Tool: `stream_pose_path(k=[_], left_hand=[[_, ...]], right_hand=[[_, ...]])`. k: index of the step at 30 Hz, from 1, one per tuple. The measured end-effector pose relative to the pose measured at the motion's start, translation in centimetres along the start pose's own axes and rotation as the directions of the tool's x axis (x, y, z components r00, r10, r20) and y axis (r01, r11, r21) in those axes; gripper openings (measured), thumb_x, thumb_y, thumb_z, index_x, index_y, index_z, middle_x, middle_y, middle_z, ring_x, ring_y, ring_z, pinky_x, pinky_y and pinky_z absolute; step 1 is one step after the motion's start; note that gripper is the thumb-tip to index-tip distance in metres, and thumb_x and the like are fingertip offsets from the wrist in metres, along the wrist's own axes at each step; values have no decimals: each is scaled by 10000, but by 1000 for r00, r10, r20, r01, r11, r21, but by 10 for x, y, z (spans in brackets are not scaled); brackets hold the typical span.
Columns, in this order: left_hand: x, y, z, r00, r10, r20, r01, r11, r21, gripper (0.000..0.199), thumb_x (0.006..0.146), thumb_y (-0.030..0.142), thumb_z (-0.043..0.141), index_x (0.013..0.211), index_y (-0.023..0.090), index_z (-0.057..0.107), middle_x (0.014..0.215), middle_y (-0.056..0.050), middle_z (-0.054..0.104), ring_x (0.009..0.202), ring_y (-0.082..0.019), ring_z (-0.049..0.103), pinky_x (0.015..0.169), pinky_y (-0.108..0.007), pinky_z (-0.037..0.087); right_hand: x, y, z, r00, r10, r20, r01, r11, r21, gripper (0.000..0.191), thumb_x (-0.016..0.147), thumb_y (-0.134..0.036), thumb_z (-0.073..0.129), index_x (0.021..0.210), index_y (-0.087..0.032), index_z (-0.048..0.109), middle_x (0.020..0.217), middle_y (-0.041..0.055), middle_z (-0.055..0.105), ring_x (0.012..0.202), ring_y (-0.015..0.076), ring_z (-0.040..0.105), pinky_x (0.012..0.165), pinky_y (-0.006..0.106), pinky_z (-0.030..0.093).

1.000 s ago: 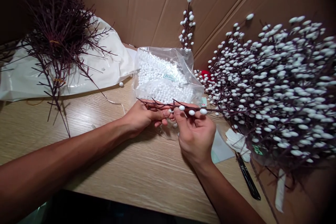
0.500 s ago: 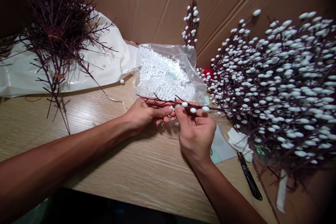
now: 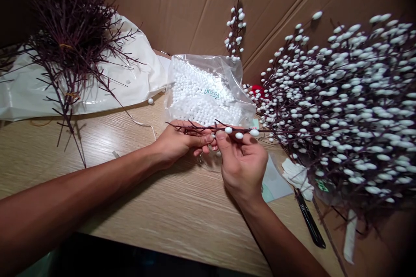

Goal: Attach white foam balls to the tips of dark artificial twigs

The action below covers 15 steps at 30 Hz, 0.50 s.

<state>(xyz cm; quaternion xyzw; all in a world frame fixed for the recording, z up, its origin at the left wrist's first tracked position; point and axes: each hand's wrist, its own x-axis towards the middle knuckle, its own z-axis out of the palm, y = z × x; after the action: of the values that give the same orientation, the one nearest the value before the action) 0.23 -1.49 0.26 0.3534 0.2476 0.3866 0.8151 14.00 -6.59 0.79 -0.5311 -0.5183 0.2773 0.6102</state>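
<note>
A dark brown artificial branch (image 3: 208, 128) lies nearly level across both hands, a few white oval berries (image 3: 239, 136) fixed along its right part. Its left twigs are bare. My left hand (image 3: 177, 142) is closed around the bare twigs, thumb pressed against the fingers. My right hand (image 3: 243, 162) pinches at the middle of the branch, thumb close to the left thumb's tip. Something small and white shows between the two thumbs, mostly covered by fingers. Just behind the hands lies a clear plastic bag (image 3: 211, 91) full of white berries.
Bare dark branches (image 3: 71, 39) rest on a white plastic sheet (image 3: 143, 65) at left. A large heap of berried branches (image 3: 351, 108) fills the right. A black-handled tool (image 3: 310, 220) lies near the right edge of the table (image 3: 182, 216). Cardboard (image 3: 191, 4) stands behind.
The branch has tilted slightly, its bare left end lower and a little farther left. Both hands stay in nearly the same place with their grip kept.
</note>
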Motion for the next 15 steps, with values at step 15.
stream_pose_path(k=[15], left_hand=[[0, -2, -2, 999, 31, 14, -30, 998, -59, 362, 568, 295, 982, 702, 57, 744, 597, -51, 669, 535, -99, 568, 530, -236, 394]], right_hand=[[-2, -2, 5, 1000, 14, 22, -15, 1000, 25, 206, 868, -354, 791, 886, -173, 695, 829, 52, 781, 588, 172, 744, 569, 285, 660]])
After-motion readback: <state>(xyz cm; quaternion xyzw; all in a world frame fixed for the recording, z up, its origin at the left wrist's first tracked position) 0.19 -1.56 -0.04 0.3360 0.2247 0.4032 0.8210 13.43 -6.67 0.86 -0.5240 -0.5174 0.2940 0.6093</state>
